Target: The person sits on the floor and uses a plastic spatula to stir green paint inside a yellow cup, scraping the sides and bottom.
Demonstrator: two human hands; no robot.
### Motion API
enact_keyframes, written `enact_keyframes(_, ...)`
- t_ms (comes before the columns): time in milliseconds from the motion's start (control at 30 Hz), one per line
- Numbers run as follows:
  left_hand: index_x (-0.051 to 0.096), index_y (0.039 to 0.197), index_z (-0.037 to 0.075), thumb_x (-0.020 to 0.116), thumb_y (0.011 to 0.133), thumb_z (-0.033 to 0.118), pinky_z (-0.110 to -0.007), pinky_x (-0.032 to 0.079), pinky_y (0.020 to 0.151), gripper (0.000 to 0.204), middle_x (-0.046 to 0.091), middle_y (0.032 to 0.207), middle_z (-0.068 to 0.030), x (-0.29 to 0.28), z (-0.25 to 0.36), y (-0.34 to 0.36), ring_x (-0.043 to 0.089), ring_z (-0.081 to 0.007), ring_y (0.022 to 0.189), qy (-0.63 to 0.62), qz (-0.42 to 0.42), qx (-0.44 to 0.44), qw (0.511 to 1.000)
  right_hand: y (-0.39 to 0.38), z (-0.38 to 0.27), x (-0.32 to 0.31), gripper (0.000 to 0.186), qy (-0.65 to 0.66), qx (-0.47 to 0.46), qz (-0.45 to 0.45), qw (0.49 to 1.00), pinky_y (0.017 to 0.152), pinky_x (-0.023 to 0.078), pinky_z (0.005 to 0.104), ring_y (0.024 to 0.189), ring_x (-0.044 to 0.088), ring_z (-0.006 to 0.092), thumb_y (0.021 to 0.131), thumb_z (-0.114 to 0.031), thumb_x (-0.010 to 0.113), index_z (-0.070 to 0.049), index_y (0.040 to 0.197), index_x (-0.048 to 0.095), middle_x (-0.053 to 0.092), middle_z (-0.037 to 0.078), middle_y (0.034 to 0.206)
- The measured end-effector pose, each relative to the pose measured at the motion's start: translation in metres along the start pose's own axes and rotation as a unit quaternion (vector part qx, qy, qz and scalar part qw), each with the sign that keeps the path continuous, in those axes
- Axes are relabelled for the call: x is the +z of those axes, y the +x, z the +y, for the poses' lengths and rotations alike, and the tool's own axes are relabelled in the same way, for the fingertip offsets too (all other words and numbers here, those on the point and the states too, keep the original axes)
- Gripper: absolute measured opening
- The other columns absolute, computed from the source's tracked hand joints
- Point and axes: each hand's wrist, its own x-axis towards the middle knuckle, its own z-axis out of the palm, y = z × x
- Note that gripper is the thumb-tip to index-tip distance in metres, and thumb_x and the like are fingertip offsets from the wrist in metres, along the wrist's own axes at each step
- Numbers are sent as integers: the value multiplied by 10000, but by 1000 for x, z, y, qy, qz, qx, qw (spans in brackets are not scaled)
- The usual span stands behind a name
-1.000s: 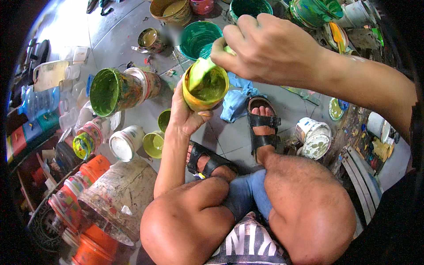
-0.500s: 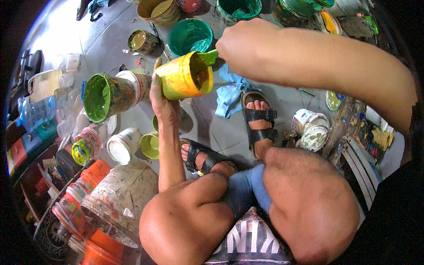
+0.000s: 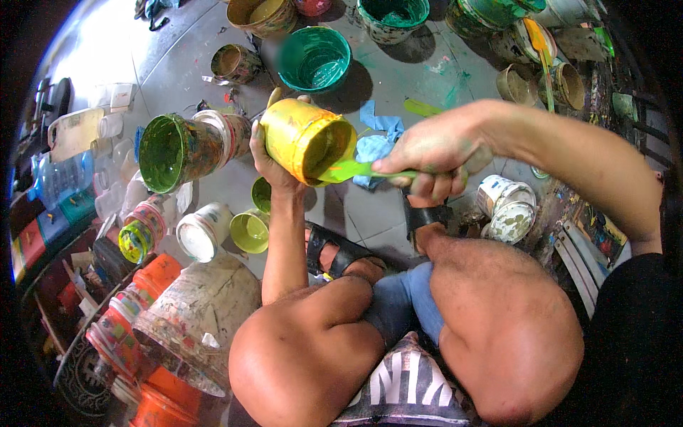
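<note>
Yellow pot, tipped on its side, sits up in front of me in my left hand, its closed end toward my left palm and its mouth facing down and to my right. My left fingers are wrapped about its wall near the base. My right hand has its fingers curled firmly round the thin handle of a green spatula, whose blade lies at the lower right part of the pot's rim (whether it presses on the lip or only overlaps it, I cannot tell).

What counts is how the two lie to each other: the pot's long axis slants from upper left to lower right, while the spatula runs nearly straight across from my right fist. The mouth is on my right hand's side, so that hand is nearer the opening and the left nearer the base.

Just beyond the pot stands a teal bucket; to the left, a green-smeared bucket lies with its mouth toward me. Blue cloth is behind the spatula. Below the pot, grey floor tiles show between my black sandals, and my knees leave a gap there.
</note>
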Motion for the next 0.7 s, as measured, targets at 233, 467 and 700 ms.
enact_keyframes(233,353,1365,78,397,905,521,-495,468,911,641,525,1205,-245,-2,-27,11,547,-366,1074,-178,-24,-19,984,40,47,43,314,522,-167,-229,805,323,188,174,415,229,20,991,-428,339,-143,887,422,286,-81,564)
enact_keyframes(467,541,1201,47,385,927,467,-437,438,951,524,592,1163,-131,-25,-17,-3,561,-276,1075,-76,111,-19,991,-10,19,21,227,-62,-186,248,949,379,339,247,425,399,96,954,-295,457,-82,910,522,448,-11,605)
enact_keyframes(700,579,1127,93,366,937,467,-412,560,725,470,645,1040,-85,2,-26,6,636,-253,912,-44,61,-162,984,-68,0,44,157,-735,-109,537,400,505,461,311,625,590,194,754,-191,593,-61,840,573,552,71,661)
